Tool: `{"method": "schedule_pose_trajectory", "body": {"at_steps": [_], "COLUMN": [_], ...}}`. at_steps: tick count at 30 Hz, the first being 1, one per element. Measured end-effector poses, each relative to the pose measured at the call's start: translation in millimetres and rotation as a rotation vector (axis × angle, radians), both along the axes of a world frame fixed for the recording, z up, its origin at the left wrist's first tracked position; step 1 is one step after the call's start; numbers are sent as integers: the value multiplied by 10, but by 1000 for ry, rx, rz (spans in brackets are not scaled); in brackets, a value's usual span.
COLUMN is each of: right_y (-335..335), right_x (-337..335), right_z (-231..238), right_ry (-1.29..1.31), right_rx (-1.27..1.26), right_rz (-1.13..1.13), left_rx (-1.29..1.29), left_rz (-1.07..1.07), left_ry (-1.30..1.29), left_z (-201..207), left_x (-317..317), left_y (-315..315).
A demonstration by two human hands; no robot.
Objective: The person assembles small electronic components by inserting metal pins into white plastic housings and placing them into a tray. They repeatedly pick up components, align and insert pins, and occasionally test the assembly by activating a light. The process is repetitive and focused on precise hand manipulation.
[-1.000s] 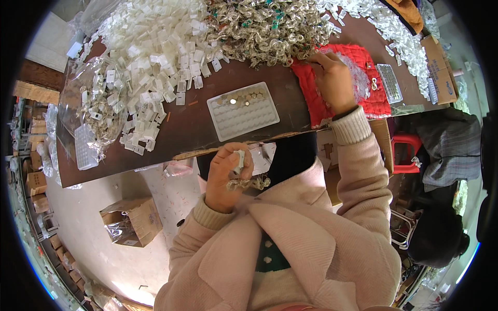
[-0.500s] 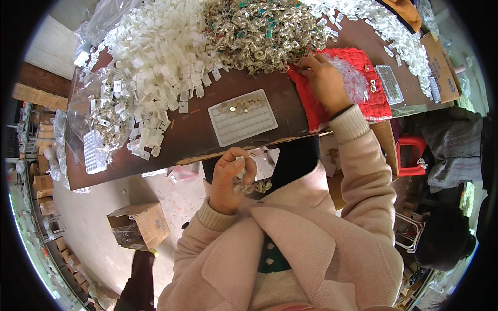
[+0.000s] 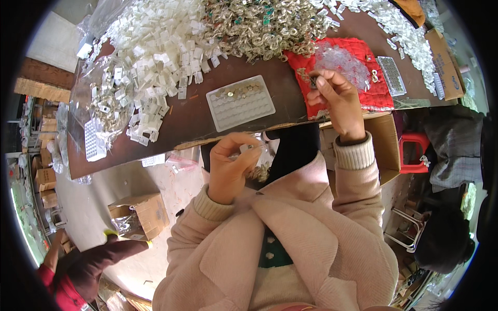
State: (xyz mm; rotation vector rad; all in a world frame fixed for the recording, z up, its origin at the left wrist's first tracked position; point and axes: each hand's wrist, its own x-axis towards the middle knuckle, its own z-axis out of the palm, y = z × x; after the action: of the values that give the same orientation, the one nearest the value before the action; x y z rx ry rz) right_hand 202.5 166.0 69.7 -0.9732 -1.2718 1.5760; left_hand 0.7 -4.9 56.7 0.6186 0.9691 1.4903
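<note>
My left hand point(image 3: 232, 168) is closed in front of the table edge, pinching a small white plastic piece point(image 3: 246, 148); shiny clear-and-gold bits hang partly hidden beside its fingers. Above the red quilted cloth point(image 3: 383, 98), my right hand point(image 3: 341, 103) pinches a small dark piece point(image 3: 313, 82) too small to name. On that cloth lies a heap of clear plastic bits point(image 3: 342, 65). Between the hands and farther back, a pale plastic tray point(image 3: 244, 118) with rows of pockets holds several small round metallic discs point(image 3: 231, 94) in its far rows.
Heaps of white plastic pieces point(image 3: 161, 46) and shiny curled pieces point(image 3: 267, 31) cover the table's far side. A clear bag point(image 3: 101, 78) sits left. A second pocketed tray point(image 3: 391, 76) lies right. Below stand a cardboard box point(image 3: 150, 215) and a red stool point(image 3: 413, 163); another person's leg point(image 3: 98, 259) shows lower left.
My right hand has drawn back from the cloth's far left edge toward me, now with a small dark piece in its fingertips. My left hand has turned slightly. Another person has moved further into view.
</note>
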Motion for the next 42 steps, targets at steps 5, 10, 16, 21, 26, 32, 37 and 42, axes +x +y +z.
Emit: {"method": "schedule_pose_trajectory", "body": {"at_steps": [5, 10, 16, 21, 26, 32, 37, 42], "right_y": [-586, -713, -701, -729, -810, -997, -1018, -1098], "right_x": [-186, -537, -441, 22, -172, -905, -1052, -833], "right_z": [152, 243, -19, -152, -459, -1575, -1625, -1304], "right_ry": [176, 138, 288, 263, -403, -723, -842, -444], "right_rx": [24, 98, 163, 83, 287, 786, 832, 595], "right_rz": [295, 343, 240, 376, 835, 427, 509, 465], "left_rx": [177, 257, 200, 178, 25, -305, -371, -461], "left_rz": [121, 224, 279, 338, 327, 390, 317, 240], "left_ry": [451, 426, -63, 0, 20, 49, 235, 440], "left_z": [200, 230, -188, -434, -659, -848, -791, -761], "left_x": [75, 96, -223, -524, -569, -588, -617, -622], "left_y": [28, 214, 256, -196, -516, -685, -740, -758]}}
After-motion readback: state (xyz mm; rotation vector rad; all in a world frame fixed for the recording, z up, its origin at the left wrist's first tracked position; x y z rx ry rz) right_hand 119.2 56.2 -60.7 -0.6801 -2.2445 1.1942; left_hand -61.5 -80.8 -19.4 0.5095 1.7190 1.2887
